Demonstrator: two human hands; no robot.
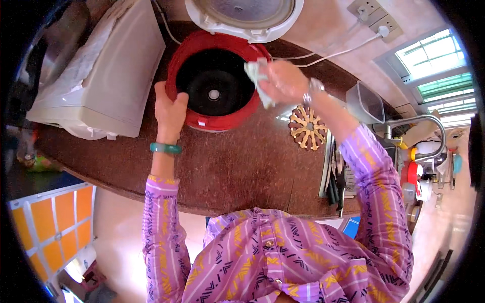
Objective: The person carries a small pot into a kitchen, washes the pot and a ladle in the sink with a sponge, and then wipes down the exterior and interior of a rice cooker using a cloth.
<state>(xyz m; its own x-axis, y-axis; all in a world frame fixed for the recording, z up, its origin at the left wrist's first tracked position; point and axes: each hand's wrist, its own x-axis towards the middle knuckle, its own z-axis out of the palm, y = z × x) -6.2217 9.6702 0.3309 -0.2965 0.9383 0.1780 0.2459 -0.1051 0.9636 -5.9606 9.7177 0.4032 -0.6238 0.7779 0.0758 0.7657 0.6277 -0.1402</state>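
A red rice cooker (223, 123) stands on the brown countertop, its white-rimmed lid (242, 15) raised at the back. Its inside is dark, with a round pale disc at the centre of the floor. My left hand (169, 110) grips the cooker's left rim, thumb on top and fingers on the outer side. In my right hand (286, 81) is a pale cloth (261, 81), bunched at the cooker's right rim; the hand is blurred, and whether the cloth touches the rim I cannot tell.
A large pale appliance (113, 75) stands close on the left. To the right lie a wooden trivet (308, 127) and a rack with utensils (333, 178). Beyond are a clear plastic container (364, 102) and a sink tap (435, 151). White cords run to wall sockets (375, 17).
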